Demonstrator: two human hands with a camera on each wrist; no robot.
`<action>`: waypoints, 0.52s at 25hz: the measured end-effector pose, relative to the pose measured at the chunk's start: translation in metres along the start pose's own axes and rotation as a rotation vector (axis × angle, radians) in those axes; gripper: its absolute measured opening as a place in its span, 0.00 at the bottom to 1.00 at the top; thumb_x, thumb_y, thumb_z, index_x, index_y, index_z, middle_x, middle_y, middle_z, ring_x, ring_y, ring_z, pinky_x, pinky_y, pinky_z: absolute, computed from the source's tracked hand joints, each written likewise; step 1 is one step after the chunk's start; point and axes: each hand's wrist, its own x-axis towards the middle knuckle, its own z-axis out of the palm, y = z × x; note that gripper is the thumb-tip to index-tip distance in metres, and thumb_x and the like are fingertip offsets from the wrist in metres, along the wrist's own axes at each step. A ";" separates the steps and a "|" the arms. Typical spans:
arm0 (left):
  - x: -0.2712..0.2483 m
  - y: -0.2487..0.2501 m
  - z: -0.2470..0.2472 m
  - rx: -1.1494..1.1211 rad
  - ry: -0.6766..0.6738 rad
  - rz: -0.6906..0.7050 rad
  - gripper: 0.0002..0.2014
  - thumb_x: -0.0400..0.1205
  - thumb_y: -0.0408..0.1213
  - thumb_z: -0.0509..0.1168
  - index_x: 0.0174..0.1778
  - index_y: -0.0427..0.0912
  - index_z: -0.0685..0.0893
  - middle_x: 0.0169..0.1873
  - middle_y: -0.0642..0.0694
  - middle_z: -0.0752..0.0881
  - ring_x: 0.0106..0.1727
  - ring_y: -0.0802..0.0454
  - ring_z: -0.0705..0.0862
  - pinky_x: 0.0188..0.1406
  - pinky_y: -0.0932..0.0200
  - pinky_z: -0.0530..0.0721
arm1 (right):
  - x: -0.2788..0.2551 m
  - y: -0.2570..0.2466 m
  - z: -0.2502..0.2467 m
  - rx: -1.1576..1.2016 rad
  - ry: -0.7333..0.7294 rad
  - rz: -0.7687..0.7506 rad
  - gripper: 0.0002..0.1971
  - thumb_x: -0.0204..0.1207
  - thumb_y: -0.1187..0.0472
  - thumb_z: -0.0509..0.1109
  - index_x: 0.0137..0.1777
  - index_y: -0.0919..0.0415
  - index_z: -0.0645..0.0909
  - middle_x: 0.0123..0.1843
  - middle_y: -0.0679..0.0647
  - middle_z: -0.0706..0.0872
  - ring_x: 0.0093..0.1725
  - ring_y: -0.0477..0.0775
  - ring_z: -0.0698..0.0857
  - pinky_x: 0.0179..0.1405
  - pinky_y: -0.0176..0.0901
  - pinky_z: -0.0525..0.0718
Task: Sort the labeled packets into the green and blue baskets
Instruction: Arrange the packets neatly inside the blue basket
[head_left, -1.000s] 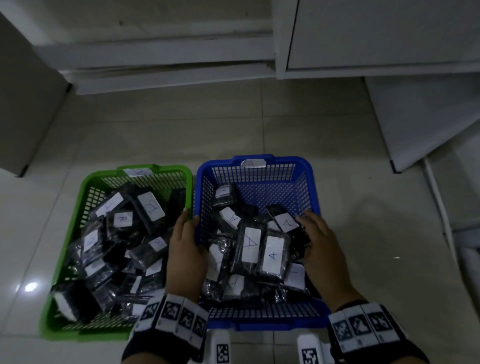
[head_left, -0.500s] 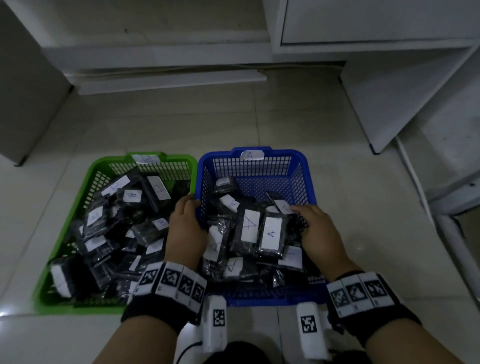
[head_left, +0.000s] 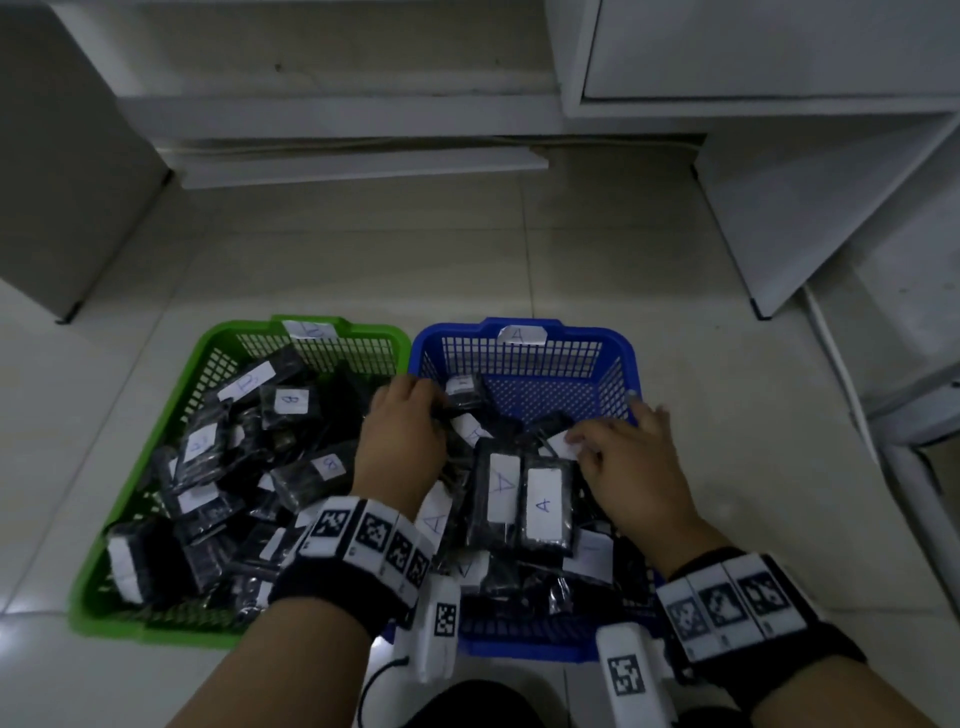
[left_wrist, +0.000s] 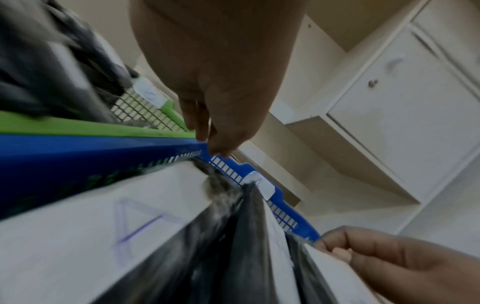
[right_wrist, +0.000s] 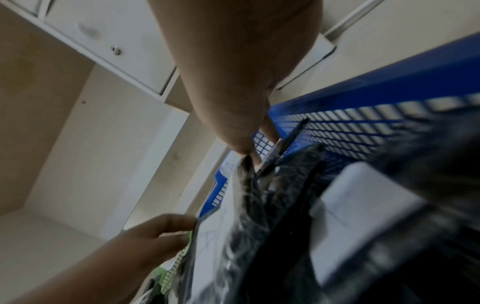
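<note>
My hands dig in the blue basket (head_left: 524, 347)
I should read each label; left hand (head_left: 402, 441) grabs a packet (head_left: 466, 393), right hand (head_left: 626, 467) pinches another packet (head_left: 557, 440)

Glossy crinkled plastic packets (head_left: 545, 501), seemingly paper labels; plastic mesh blue basket (head_left: 524, 358).

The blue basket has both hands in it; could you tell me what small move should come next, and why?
Probably lift one packet clear to read its label. Both the left hand and the right hand are among the packets in the blue basket, tagged A, and several labels there are hidden.
</note>
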 end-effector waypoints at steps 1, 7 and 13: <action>0.010 0.002 0.002 -0.020 -0.067 0.022 0.16 0.77 0.27 0.61 0.61 0.42 0.81 0.63 0.41 0.77 0.63 0.40 0.75 0.61 0.47 0.77 | 0.004 -0.004 -0.004 0.054 -0.096 -0.002 0.07 0.80 0.59 0.64 0.53 0.54 0.83 0.49 0.53 0.88 0.70 0.64 0.71 0.70 0.51 0.65; 0.050 0.009 0.019 0.052 -0.390 0.009 0.21 0.81 0.40 0.65 0.71 0.52 0.75 0.68 0.39 0.73 0.64 0.40 0.79 0.65 0.51 0.76 | 0.038 -0.013 -0.015 0.316 -0.387 0.095 0.21 0.73 0.58 0.75 0.64 0.48 0.74 0.58 0.50 0.74 0.56 0.51 0.78 0.50 0.41 0.76; 0.047 0.007 0.028 -0.270 -0.190 -0.060 0.15 0.70 0.37 0.77 0.53 0.48 0.88 0.57 0.47 0.81 0.54 0.51 0.82 0.58 0.70 0.75 | 0.074 -0.026 -0.009 1.177 -0.324 0.721 0.09 0.79 0.69 0.67 0.58 0.68 0.82 0.54 0.67 0.88 0.45 0.62 0.87 0.46 0.57 0.87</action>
